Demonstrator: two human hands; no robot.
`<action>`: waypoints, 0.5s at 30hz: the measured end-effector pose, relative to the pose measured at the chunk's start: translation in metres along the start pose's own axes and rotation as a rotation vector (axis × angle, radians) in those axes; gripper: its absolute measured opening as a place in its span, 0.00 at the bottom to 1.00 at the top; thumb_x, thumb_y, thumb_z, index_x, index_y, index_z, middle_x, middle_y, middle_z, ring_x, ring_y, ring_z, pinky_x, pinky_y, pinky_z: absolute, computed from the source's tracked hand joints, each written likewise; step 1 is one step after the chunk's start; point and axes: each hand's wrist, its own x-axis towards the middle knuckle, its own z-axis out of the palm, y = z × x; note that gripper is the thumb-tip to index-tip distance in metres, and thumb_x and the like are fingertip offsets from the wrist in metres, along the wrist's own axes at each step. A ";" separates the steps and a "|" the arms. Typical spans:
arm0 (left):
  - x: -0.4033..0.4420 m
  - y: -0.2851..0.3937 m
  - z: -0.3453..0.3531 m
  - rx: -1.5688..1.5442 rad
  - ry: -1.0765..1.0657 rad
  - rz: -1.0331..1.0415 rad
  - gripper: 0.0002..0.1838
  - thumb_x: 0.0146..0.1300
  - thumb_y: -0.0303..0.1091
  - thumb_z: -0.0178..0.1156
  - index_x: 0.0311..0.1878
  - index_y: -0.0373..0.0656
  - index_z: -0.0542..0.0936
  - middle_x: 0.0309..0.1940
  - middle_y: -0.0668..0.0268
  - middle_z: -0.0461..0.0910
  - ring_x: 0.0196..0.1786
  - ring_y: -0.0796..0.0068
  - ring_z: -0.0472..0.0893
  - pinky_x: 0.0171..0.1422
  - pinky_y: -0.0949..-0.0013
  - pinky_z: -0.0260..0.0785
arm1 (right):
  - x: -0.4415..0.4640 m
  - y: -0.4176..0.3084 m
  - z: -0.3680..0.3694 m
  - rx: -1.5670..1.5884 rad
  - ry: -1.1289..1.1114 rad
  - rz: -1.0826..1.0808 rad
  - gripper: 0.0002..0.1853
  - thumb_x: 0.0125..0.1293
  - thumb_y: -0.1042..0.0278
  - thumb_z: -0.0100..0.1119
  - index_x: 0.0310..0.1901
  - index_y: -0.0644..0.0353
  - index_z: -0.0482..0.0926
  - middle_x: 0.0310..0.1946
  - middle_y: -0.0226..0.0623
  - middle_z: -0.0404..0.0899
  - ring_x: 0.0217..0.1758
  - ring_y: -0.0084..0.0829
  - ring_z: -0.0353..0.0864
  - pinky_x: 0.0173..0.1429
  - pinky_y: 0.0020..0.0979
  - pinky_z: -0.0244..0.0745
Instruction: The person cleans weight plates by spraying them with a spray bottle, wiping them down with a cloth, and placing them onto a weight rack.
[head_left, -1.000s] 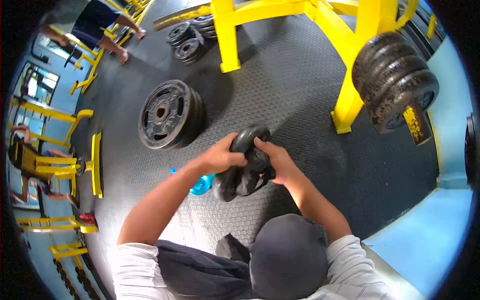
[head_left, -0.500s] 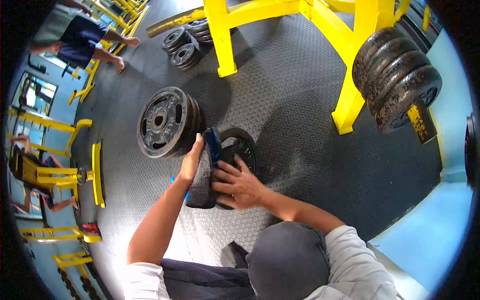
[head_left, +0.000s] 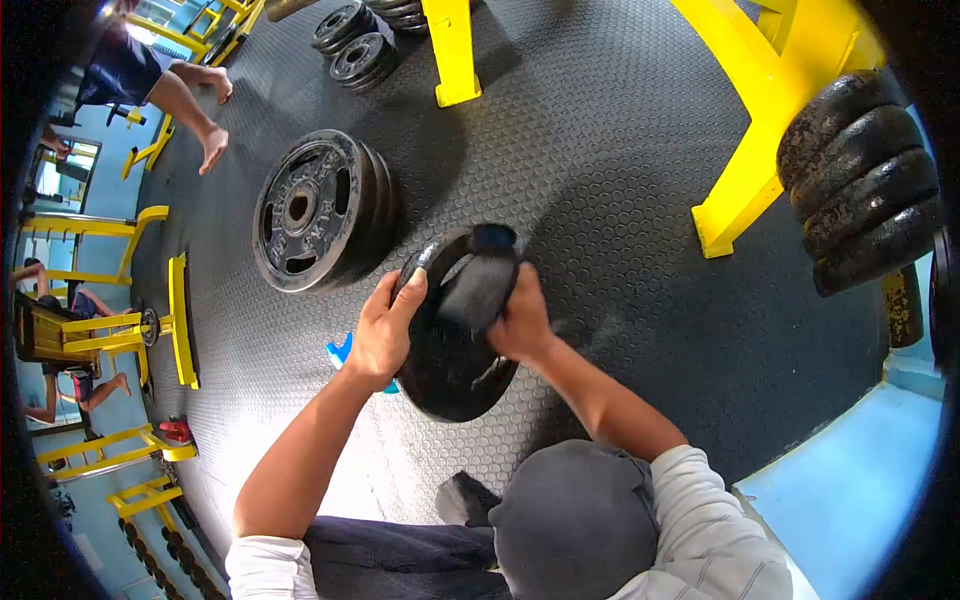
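A black weight plate is tilted up over the floor, its face toward me. My left hand grips its left rim, with the thumb on the face and the other fingers mostly hidden behind. My right hand is at the plate's right side, blurred by motion, its fingers curled on a dark grey cloth-like piece that lies against the plate's face. Left of the hands, a stack of large black plates rests on the floor. A blue and white object shows partly beside my left wrist.
Yellow rack legs stand on the textured rubber floor. Several worn plates are loaded on the rack at the right. Smaller plates are piled at the back. Another person's bare feet are at upper left, near yellow gym equipment.
The plate has turned from nearly edge-on to face me. My right hand has gone from spread fingers against it to curled at its right side. The view has shifted slightly.
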 end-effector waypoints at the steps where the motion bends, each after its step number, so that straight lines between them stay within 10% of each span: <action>1: 0.000 0.001 0.000 -0.023 0.000 -0.007 0.21 0.72 0.48 0.50 0.54 0.39 0.73 0.43 0.71 0.73 0.44 0.80 0.69 0.54 0.73 0.62 | 0.003 0.001 -0.003 -0.044 0.033 0.078 0.13 0.45 0.72 0.63 0.37 0.56 0.82 0.45 0.49 0.77 0.47 0.51 0.74 0.54 0.45 0.70; 8: -0.005 0.008 0.010 0.000 0.048 0.040 0.30 0.69 0.52 0.52 0.56 0.30 0.71 0.46 0.61 0.77 0.51 0.74 0.71 0.60 0.73 0.60 | -0.005 -0.039 0.000 -0.048 -0.087 -0.220 0.14 0.52 0.70 0.61 0.42 0.56 0.80 0.51 0.50 0.77 0.57 0.53 0.74 0.64 0.47 0.66; 10: -0.001 0.000 0.008 -0.058 0.061 0.047 0.31 0.69 0.53 0.52 0.56 0.29 0.71 0.45 0.60 0.77 0.51 0.73 0.71 0.60 0.72 0.61 | 0.008 -0.013 -0.013 0.309 -0.176 0.193 0.15 0.57 0.66 0.59 0.46 0.58 0.79 0.51 0.49 0.77 0.55 0.48 0.76 0.62 0.41 0.69; 12: -0.001 0.008 0.008 0.009 -0.006 -0.004 0.22 0.72 0.50 0.49 0.54 0.39 0.74 0.41 0.69 0.74 0.45 0.80 0.70 0.53 0.74 0.63 | -0.012 0.011 -0.004 0.133 -0.096 0.034 0.15 0.60 0.66 0.57 0.49 0.60 0.77 0.50 0.48 0.77 0.53 0.45 0.78 0.61 0.37 0.69; 15: -0.005 0.020 0.018 -0.087 0.010 -0.014 0.23 0.70 0.50 0.52 0.52 0.38 0.75 0.39 0.70 0.74 0.43 0.81 0.70 0.50 0.74 0.63 | -0.037 -0.019 0.009 0.143 0.102 0.461 0.21 0.61 0.72 0.54 0.58 0.62 0.71 0.55 0.52 0.74 0.60 0.51 0.72 0.66 0.40 0.64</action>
